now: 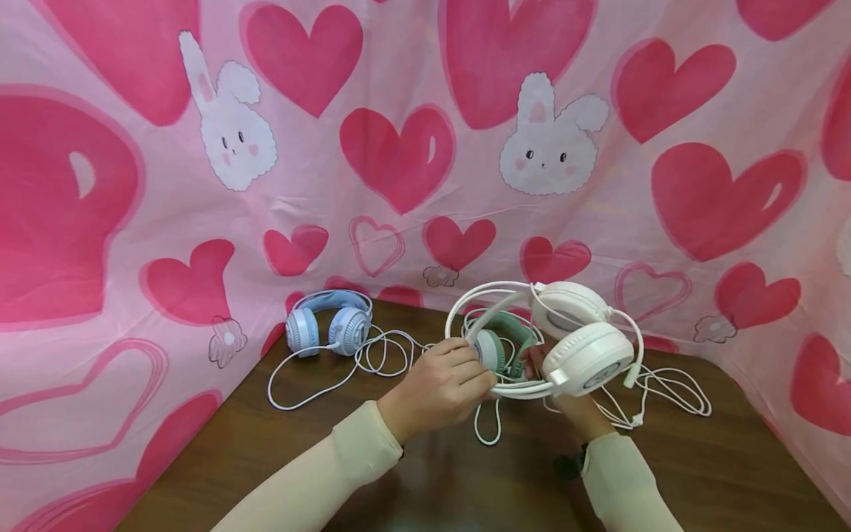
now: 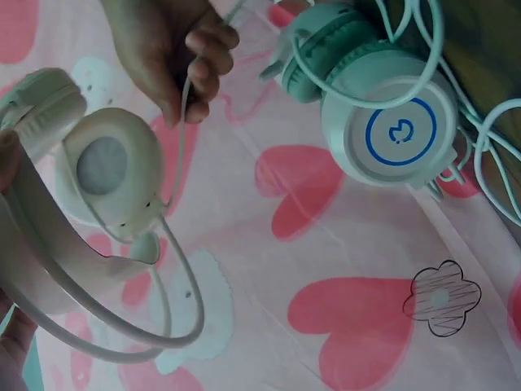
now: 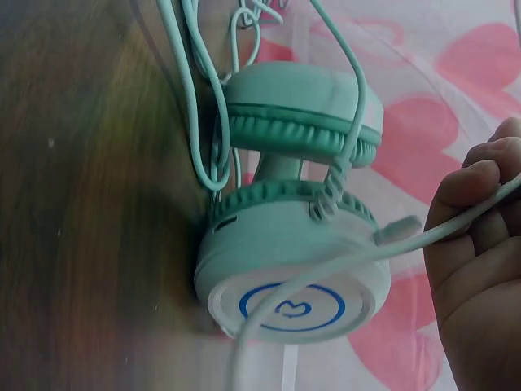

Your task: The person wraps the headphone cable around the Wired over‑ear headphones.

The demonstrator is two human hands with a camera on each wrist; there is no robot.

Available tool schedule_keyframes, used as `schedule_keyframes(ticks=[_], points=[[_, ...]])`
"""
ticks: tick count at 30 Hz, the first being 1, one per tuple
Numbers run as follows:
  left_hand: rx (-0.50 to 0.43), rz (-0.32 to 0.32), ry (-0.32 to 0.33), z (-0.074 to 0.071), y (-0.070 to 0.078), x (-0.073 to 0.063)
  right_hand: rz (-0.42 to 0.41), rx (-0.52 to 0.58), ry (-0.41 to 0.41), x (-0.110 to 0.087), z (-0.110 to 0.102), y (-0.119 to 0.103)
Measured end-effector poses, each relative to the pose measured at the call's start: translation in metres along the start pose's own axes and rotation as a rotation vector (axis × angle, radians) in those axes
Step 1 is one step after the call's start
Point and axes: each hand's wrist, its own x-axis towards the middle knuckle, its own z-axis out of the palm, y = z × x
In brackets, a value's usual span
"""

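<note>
Held up over the table is a pair of white headphones (image 1: pixel 592 358), tilted, with its ear cups to the right. My left hand (image 1: pixel 439 384) grips the headband; in the left wrist view only bits of that hand (image 2: pixel 12 334) show at the left edge. Behind the ear cups, partly hidden in the head view, my right hand (image 1: pixel 578 414) holds the white cable. The left wrist view shows the right hand (image 2: pixel 167 57) with curled fingers pinching this cable (image 2: pixel 183 106). Just beyond lie green headphones (image 3: pixel 293 228) with their own cable, partly covered by the white headband.
Blue headphones (image 1: pixel 349 331) rest at the back left of the brown table (image 1: pixel 465 480), their cable (image 1: pixel 286 406) looped beside them. More white cable (image 1: pixel 691 391) lies coiled at the right. A pink heart-patterned cloth (image 1: pixel 399 244) hangs around the back and sides.
</note>
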Motion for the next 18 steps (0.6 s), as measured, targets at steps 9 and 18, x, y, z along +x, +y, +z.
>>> schedule_keyframes(ticks=[9, 18], points=[[0.033, -0.095, -0.051, 0.01, -0.013, -0.004, -0.034, -0.038, -0.015, 0.007, 0.017, 0.007], [0.091, -0.149, -0.092, 0.009, -0.035, -0.012, -0.027, -0.191, -0.09, 0.009, 0.035, -0.006]])
